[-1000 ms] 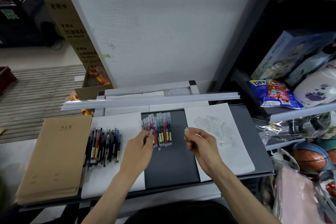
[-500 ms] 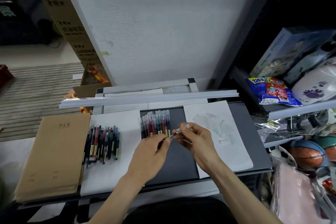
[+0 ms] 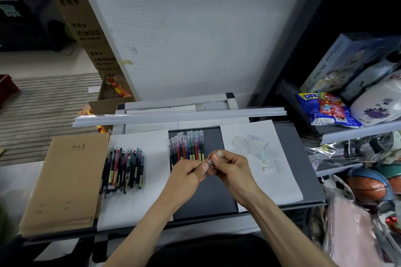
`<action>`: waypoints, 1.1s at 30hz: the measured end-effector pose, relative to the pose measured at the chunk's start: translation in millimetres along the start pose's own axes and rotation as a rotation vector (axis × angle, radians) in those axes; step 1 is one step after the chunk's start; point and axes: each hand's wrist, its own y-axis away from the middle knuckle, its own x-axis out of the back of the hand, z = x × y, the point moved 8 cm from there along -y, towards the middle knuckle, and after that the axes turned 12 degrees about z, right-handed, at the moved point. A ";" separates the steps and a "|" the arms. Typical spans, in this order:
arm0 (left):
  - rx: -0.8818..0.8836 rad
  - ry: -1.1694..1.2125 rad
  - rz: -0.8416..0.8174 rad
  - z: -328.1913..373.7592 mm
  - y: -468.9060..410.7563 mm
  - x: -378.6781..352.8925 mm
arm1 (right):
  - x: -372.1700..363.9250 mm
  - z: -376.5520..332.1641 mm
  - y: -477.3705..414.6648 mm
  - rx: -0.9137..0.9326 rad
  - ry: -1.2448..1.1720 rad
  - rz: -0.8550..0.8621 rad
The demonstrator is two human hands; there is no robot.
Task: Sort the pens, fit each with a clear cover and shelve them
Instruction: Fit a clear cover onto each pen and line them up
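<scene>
My left hand (image 3: 188, 170) grips a pen whose body is mostly hidden in the fist. My right hand (image 3: 230, 166) pinches a clear cover (image 3: 209, 161) on that pen's tip, the two hands touching above the dark mat (image 3: 208, 199). Just behind them lies a row of covered pens (image 3: 187, 146) on the mat. A bunch of uncovered coloured pens (image 3: 124, 169) lies on the left white sheet (image 3: 138, 206). A heap of loose clear covers (image 3: 255, 147) rests on the right white sheet (image 3: 280, 182).
A stack of brown notebooks (image 3: 67, 180) lies at the left. A long white rail (image 3: 173, 117) crosses the back of the worktop. Shelves at the right hold a snack bag (image 3: 325, 110), a puzzle box (image 3: 347, 60) and wrapped balls (image 3: 366, 186). Cardboard boxes (image 3: 86, 28) stand behind left.
My left hand lifted a pen away from the row and brought it to the right hand. The right hand's clear cover now sits on the pen's tip, hands pressed together.
</scene>
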 end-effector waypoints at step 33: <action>-0.001 -0.620 0.136 -43.8 -120.0 -38.4 | 163.4 21.9 -23.4 0.269 1.563 0.500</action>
